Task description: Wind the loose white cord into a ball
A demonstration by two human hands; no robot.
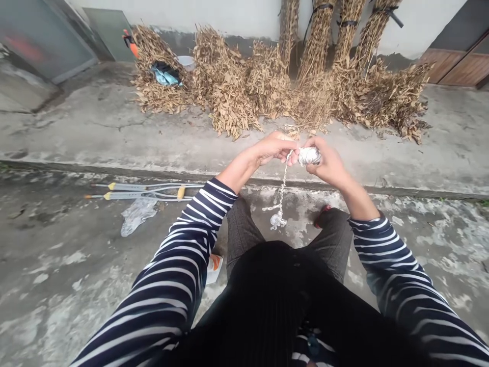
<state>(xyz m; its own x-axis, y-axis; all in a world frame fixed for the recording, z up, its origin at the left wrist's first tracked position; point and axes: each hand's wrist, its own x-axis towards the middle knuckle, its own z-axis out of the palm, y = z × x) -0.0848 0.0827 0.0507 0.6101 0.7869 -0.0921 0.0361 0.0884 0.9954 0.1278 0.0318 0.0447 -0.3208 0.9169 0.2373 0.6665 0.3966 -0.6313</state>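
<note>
My right hand (327, 162) is closed round a small ball of whitish cord (309, 155), held out in front of me above my knees. My left hand (275, 148) pinches the cord's twisted strand (282, 186) right beside the ball. The strand hangs down between my legs and ends in a small knotted clump (277, 220) near the ground. Both arms wear dark sleeves with white stripes.
Heaps and tied bundles of dry brown leafy stalks (244, 86) lie along the white wall ahead, beyond a low concrete step (114, 171). Two metal crutches (141, 191) and a clear plastic bag (136, 214) lie on the concrete at my left.
</note>
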